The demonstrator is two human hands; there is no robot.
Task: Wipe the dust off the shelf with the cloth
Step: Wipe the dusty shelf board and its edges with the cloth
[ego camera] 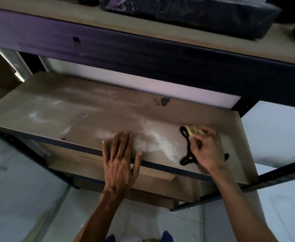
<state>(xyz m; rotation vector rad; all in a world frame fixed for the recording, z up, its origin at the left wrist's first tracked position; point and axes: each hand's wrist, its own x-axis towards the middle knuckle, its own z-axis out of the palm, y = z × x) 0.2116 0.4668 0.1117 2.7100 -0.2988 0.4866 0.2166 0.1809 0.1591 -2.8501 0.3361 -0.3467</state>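
Note:
The brown shelf board [83,109] carries white dust patches; the thickest streak of dust [160,142] runs between my hands. My left hand [120,159] lies flat on the board's front edge, fingers straight and spread. My right hand [206,149] grips a bunched yellow cloth [195,130] with black trim on the right part of the board. The cloth sticks out beyond my fingertips, and a black loop of it shows below my palm. My right hand is blurred.
An upper shelf [143,55] with a dark front beam hangs close above, holding a black plastic-wrapped bundle [195,16]. A dark stain [165,101] marks the back of the board. Black metal uprights [242,106] stand at the right. A lower shelf [160,189] and pale floor lie below.

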